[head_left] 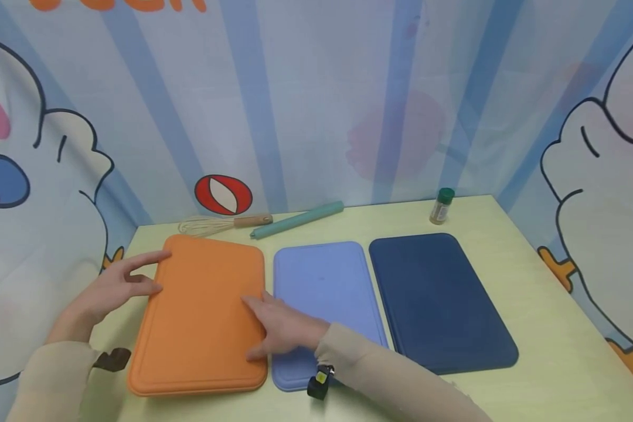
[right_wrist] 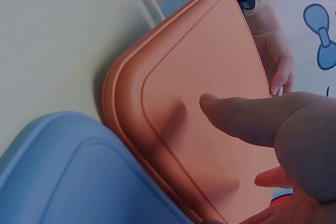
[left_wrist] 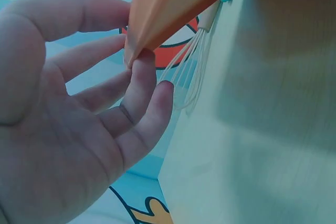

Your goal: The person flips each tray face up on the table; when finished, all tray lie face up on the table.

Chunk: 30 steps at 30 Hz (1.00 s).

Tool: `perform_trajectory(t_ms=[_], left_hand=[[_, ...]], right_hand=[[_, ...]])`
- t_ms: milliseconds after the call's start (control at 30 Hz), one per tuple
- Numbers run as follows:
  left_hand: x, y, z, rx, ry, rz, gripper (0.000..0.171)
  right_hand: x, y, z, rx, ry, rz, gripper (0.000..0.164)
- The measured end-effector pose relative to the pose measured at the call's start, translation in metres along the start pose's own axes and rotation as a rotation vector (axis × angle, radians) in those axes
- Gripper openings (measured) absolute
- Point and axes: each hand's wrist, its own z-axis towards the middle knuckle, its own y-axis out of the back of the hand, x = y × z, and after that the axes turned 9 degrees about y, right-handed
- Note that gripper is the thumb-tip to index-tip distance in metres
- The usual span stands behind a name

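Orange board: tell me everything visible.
The orange board is a flat, matte rectangle with rounded corners and an inset line along its edges; it looks like plastic or faux leather. It is left of the light-blue board, nearer than the whisk. The left hand holds its left edge raised off the table, so it appears tilted. The right hand is over its right side, thumb clear of it; whether other fingers touch is unclear.
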Motion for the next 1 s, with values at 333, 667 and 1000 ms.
perform_trajectory(t_ms=[333, 667, 1000], left_hand=[[-0.016, -0.002, 0.002, -0.039, -0.021, 0.011, 0.07], [-0.03, -0.005, 0.002, -0.085, -0.004, 0.026, 0.07], [-0.049, -0.011, 0.001, -0.096, -0.084, -0.024, 0.069]], right_hand=[[0.015, 0.013, -0.003, -0.115, 0.192, 0.01, 0.086], [0.039, 0.025, -0.008, -0.207, 0.287, 0.102, 0.072], [0.052, 0.032, -0.005, -0.229, 0.289, 0.122, 0.071]])
